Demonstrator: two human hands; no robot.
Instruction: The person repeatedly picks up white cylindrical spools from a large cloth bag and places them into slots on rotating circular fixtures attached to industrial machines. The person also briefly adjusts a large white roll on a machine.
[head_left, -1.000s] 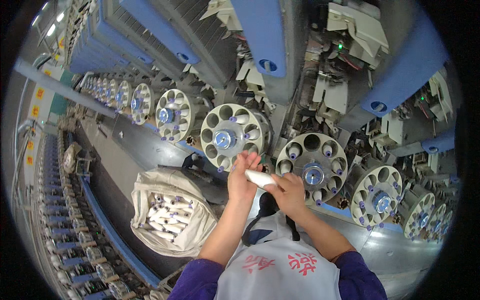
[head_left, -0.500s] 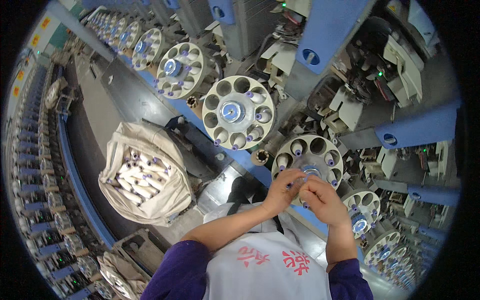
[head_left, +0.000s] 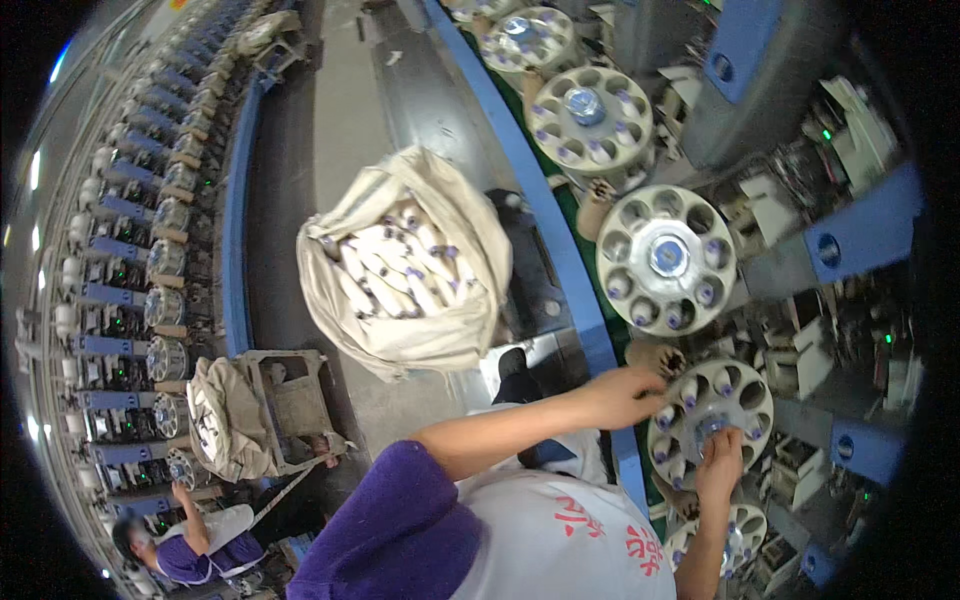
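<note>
A round cream magazine (head_left: 758, 378) with a ring of pockets stands at the right, several white yarn bobbins (head_left: 722, 382) with purple tips in it. At its left rim is my left hand (head_left: 637, 395), fingers curled together; whatever they hold, if anything, is too small to see. My right hand (head_left: 722, 465) reaches up from below to the magazine's blue and silver hub (head_left: 712, 424). Its fingertips are pressed together there, and anything in them is hidden. Further left, an open cream cloth sack (head_left: 345, 335) holds a heap of similar bobbins (head_left: 405, 270).
Another round magazine (head_left: 668, 200) stands just beyond, with more in a row behind it. A blue rail (head_left: 545, 180) runs along the machine. Across the aisle are a second machine row, a wheeled cart (head_left: 290, 400) with a sack (head_left: 230, 425), and a co-worker in purple sleeves (head_left: 195, 555).
My hands, together over the magazine before, are now apart: the left at its rim, the right at the hub. The view has turned, bringing the sack nearer the middle and a co-worker into sight.
</note>
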